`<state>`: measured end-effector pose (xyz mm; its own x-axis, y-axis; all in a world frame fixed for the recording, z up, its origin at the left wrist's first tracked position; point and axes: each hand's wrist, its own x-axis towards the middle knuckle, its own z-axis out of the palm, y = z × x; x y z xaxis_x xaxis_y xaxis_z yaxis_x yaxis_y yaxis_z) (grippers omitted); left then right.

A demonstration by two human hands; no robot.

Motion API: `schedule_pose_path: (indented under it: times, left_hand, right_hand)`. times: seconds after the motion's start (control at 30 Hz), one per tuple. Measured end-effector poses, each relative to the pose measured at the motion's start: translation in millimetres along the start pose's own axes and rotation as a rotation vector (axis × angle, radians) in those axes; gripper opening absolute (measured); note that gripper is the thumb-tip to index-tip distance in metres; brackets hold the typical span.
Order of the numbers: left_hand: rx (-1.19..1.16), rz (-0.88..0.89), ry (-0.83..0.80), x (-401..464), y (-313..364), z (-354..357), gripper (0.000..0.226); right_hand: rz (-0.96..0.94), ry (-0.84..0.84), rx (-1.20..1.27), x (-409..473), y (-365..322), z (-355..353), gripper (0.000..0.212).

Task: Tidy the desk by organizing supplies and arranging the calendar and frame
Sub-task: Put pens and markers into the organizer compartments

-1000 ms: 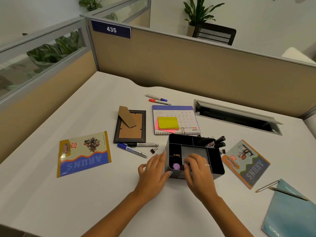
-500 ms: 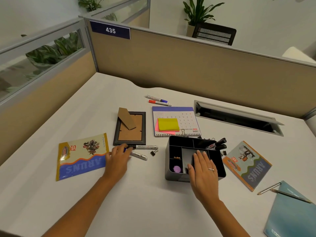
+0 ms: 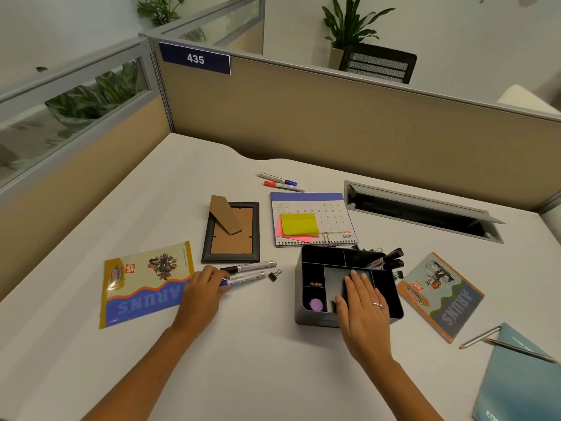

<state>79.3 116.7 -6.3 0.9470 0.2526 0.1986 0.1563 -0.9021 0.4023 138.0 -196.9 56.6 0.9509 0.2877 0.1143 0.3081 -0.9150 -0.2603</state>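
My left hand (image 3: 202, 294) closes its fingers on the blue-capped marker (image 3: 246, 280) lying below the photo frame; a black-tipped marker (image 3: 252, 266) lies right beside it. My right hand (image 3: 362, 302) rests flat, fingers apart, on the dark grey desk organizer (image 3: 306, 314), which holds two black markers (image 3: 390, 259) and small items. The black photo frame (image 3: 232, 233) lies face down with its stand flap up. To its right the June calendar (image 3: 331, 208) lies flat with yellow and pink sticky notes (image 3: 299, 224) on it.
A black binder clip (image 3: 274, 275) sits near the markers. Red and blue pens (image 3: 282, 182) lie behind the calendar. Notebooks lie at left (image 3: 142, 284) and right (image 3: 440, 294); a teal folder (image 3: 522, 381) with pencils is at the front right. A cable tray slot (image 3: 422, 212) opens at the back.
My left hand left the organizer, moved left to the markers below the frame, and now curls on the blue-capped one. My right hand came out of the organizer's compartment and lies flat on top.
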Motion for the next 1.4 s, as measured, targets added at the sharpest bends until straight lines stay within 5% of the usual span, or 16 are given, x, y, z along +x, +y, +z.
schedule_pose_path:
  times: [0.33,0.53,0.73,1.03,1.2,1.4]
  left_hand:
    - [-0.659,-0.016,0.081,20.7,86.1,-70.2,0.038]
    - [-0.741,0.049,0.003,22.8,131.4,-88.3,0.035]
    - [-0.844,0.109,0.008,24.0,136.2,-83.5,0.029]
    - [-0.221,-0.089,0.001,22.4,25.6,-10.5,0.029]
    - [-0.041,-0.122,-0.094,13.1,2.9,5.9,0.041]
    - [-0.009,-0.099,-0.048,17.7,5.0,11.7,0.03]
  right_hand:
    - [-0.214,0.035,0.284,4.1,-55.9,-22.0,0.04]
    - [-0.098,-0.134,0.584,10.0,-107.2,-52.2,0.047]
    - [-0.071,-0.05,0.669,17.1,-102.8,-68.8,0.061]
    - [0.044,0.472,0.718,60.1,-20.6,-98.3,0.028]
    - [0.187,0.468,0.623,72.5,26.5,-82.8,0.019]
    - [0.224,0.374,0.361,70.9,44.7,-63.3,0.022]
